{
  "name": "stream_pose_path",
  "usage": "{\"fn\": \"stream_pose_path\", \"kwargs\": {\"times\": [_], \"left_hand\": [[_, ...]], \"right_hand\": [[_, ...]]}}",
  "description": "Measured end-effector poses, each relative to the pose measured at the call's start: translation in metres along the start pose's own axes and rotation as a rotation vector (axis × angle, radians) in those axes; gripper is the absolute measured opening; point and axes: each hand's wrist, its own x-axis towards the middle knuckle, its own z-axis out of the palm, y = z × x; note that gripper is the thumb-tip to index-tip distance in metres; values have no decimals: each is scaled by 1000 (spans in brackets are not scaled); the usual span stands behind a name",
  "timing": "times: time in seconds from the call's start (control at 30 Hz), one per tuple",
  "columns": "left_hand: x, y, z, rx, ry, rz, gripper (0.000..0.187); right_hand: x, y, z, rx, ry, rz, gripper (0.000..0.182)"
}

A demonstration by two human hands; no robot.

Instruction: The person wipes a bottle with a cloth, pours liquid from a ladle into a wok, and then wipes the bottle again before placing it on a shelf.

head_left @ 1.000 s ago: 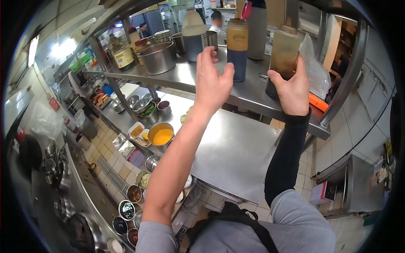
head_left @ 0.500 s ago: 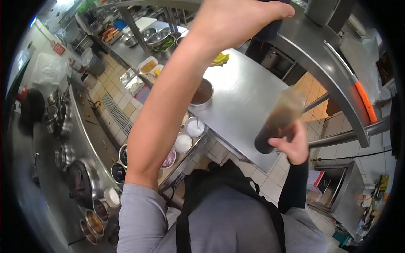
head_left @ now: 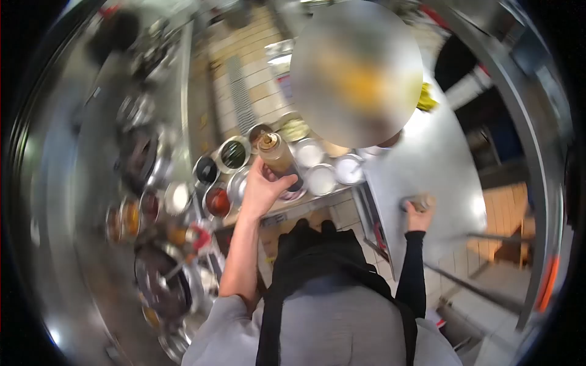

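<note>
My left hand (head_left: 264, 188) is wrapped round a clear squeeze bottle (head_left: 278, 157) with a nozzle and dark sauce low inside it. The bottle leans over a row of steel bowls and tubs, its nozzle end toward a bowl of dark green food (head_left: 234, 154). Close by are a tub of red sauce (head_left: 217, 200) and a tub of white powder (head_left: 320, 179). Over the left part of the steel table (head_left: 427, 165), my right hand (head_left: 419, 218) is closed round another bottle (head_left: 422, 200), small and smeared in this view.
A spoon stands in another white tub (head_left: 349, 169) at the table corner. Yellow-green cloth-like stuff (head_left: 426, 97) lies on the table's far side. A round blurred patch hides the top middle. At left runs a stove counter with a dark pan (head_left: 162, 280); an orange-handled tool (head_left: 548, 283) is at far right.
My left hand has come down from the overhead shelf to the bowls and now holds a squeeze bottle. The right hand keeps its bottle, now over the table. The view has swung left.
</note>
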Motion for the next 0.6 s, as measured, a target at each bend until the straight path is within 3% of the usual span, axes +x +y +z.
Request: {"fn": "stream_pose_path", "kwargs": {"times": [0.13,0.2,0.27,0.3,0.37,0.4,0.5,0.53,0.6], "left_hand": [[-68,-62,-68,-166,374,2,60],[-114,-80,-91,-181,572,18,58],[-166,-95,-115,-130,788,7,57],[-194,-102,-125,-129,888,-1,56],[-248,-121,-140,-138,1055,-24,55],[-274,-138,-148,-116,1187,-59,53],[-352,-183,-176,-105,1466,-100,50],[-366,-171,-177,-114,1622,-80,52],[-424,-229,-204,67,1843,-122,51]], "right_hand": [[7,39,12,-34,5,13,67],[13,48,5,-75,-15,1,80],[16,38,2,-349,-6,-137,86],[33,65,-7,-91,-114,-70,90],[44,61,-12,-352,-86,-313,102],[47,64,-10,-322,-68,-423,103],[41,52,-10,-500,-117,-248,104],[37,52,-12,-519,-80,-21,100],[43,80,-22,-544,10,435,94]]}}
